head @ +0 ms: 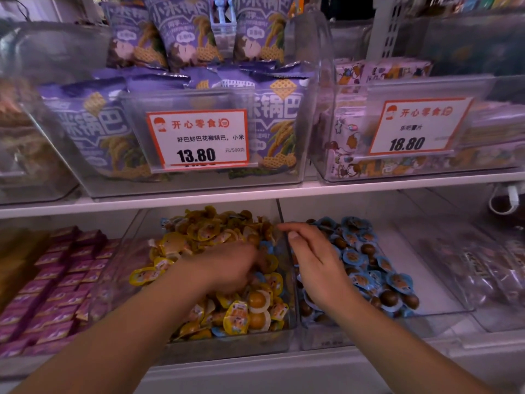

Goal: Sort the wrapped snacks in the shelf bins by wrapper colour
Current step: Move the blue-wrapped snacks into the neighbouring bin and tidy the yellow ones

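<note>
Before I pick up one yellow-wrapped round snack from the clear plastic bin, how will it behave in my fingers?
The yellow-wrapped round snack looks small, so it is probably light. Its glossy film may be slippery, and the flat rim likely bends. The ball shape under the film suggests it could roll, though the clear plastic bin would contain it.

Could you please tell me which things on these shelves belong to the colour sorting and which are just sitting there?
Part of the job:
- yellow-wrapped snacks in the middle bin
- blue-wrapped snacks in the bin beside it
- stray blue wrappers among the yellow
- left hand and right hand

Just there:
- purple snack bags
- price tags
- pink packets
</note>
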`<state>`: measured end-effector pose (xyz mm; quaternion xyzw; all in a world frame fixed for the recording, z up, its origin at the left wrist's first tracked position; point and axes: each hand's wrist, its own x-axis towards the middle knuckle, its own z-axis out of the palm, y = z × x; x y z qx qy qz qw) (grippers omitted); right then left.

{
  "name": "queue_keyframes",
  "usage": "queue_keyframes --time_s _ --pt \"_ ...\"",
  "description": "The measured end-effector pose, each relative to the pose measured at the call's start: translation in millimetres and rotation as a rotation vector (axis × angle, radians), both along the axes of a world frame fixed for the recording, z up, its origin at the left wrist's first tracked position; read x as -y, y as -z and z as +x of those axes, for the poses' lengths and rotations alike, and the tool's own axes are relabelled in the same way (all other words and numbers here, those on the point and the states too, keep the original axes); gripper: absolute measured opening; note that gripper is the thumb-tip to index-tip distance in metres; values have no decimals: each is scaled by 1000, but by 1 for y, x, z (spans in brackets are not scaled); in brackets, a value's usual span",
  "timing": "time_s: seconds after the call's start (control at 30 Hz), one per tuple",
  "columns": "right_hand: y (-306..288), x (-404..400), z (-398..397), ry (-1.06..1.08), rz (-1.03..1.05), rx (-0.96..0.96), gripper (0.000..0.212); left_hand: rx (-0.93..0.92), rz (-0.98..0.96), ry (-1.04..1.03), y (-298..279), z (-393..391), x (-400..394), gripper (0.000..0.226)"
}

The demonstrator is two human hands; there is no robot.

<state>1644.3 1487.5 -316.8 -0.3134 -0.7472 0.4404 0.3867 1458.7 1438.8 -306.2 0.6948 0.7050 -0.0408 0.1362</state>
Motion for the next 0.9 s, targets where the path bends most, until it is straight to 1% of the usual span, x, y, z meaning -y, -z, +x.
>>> queue_keyframes --time_s 0.07,0.13,0.17,0.2,0.23,0.27,0.3,0.33,0.37,0.4,0.43,0.47,0.5,0.53,0.57,0.6,0.63,0.67,0.7,0.73,0.77,0.8,0.83,0.87,0.9 --pt "-1 0 0 1 -2 13 28 -42 31 -25 -3 0 0 24" --pt "-3 2 0 2 12 24 27 -15 130 -98 -8 1 4 16" --pt "-4 3 1 4 21 28 27 55 207 -152 -10 -1 6 14" --pt "-5 4 1 11 35 30 27 177 286 -235 -13 -2 10 13" --pt "-7 5 2 31 65 30 26 373 366 -352 -17 -2 15 14" --pt "-10 7 3 65 113 22 24 648 429 -492 -23 0 21 17" --pt "-14 10 4 107 164 4 22 986 462 -616 -29 4 28 21" --pt "-19 14 5 143 194 -26 21 1318 452 -702 -36 12 36 24" --pt "-25 18 7 171 179 -70 19 1591 409 -736 -43 20 43 25" --pt "-32 25 8 191 112 -127 19 1777 365 -740 -49 31 49 21" --pt "-38 32 9 209 1 -187 19 1872 347 -744 -53 42 53 17" --pt "-45 40 10 218 -144 -244 19 1906 365 -765 -57 54 54 15" --pt "-50 46 10 200 -320 -305 20 1887 423 -787 -59 68 54 14" --pt "-54 50 11 142 -533 -373 25 1803 526 -784 -60 81 52 13" --pt "-58 54 13 60 -748 -452 34 1647 653 -730 -59 94 49 12" --pt "-62 58 15 -4 -916 -535 41 1437 758 -634 -58 106 47 10" --pt "-64 58 19 -39 -1022 -620 45 1214 824 -512 -55 117 44 7" --pt "-64 55 24 -37 -1084 -691 46 1016 847 -392 -52 126 40 7" --pt "-63 50 29 -13 -1119 -744 44 829 840 -288 -49 133 35 11" --pt "-62 41 35 9 -1131 -763 42 632 818 -205 -46 138 29 20" --pt "-61 31 40 20 -1122 -743 41 435 774 -157 -44 142 23 32" --pt "-60 20 45 24 -1108 -696 41 295 713 -131 -43 145 18 44" --pt "-56 9 50 34 -1100 -637 40 255 655 -104 -42 145 15 55" --pt "-51 -3 55 37 -1089 -586 38 289 608 -70 -41 145 13 63" --pt "-46 -15 59 41 -1067 -548 33 366 597 -47 -40 141 13 67"
